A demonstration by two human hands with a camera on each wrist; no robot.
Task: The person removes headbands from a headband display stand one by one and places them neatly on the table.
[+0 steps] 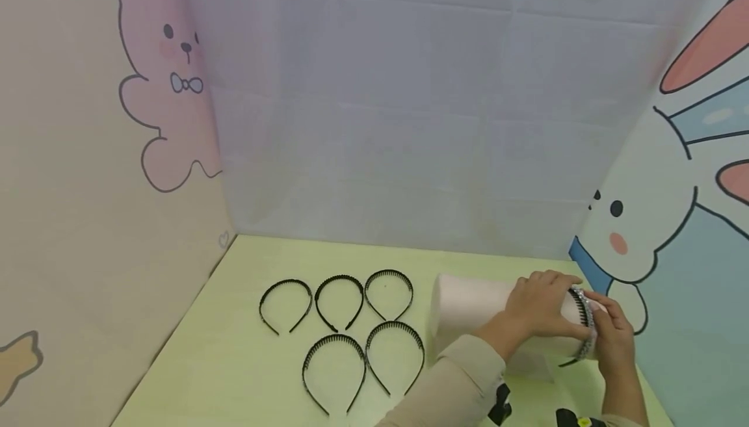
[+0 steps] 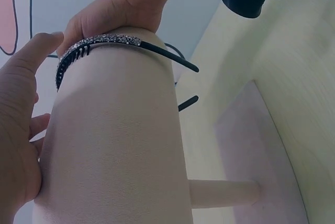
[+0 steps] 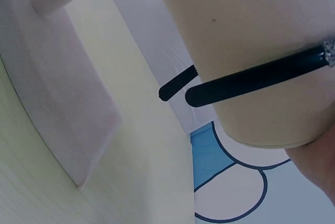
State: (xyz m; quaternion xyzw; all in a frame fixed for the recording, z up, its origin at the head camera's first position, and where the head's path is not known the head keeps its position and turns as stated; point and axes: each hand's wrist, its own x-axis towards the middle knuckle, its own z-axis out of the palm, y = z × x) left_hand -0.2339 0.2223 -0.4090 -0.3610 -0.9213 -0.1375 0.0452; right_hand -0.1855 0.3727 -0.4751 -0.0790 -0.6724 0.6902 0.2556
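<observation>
A pale cylindrical display stand (image 1: 468,297) lies lengthwise above the table at right. Around its right end sits a black toothed headband (image 1: 580,307) with a glittering silver band; its two dark tips (image 3: 225,92) stick out below in the right wrist view. My left hand (image 1: 541,303) rests over the cylinder's top, its fingers and thumb spread towards the headband. At the cylinder's right end, my right hand (image 1: 614,333) holds the headband's outer side; its fingertips are partly hidden. In the left wrist view the right hand (image 2: 115,12) lies behind the sparkly band.
Several black headbands (image 1: 335,337) lie in two rows on the pale green table (image 1: 234,368), left of the stand. The stand's flat base (image 2: 261,145) joins the cylinder by a short post (image 2: 222,193). A pale wall (image 1: 380,121) closes the back.
</observation>
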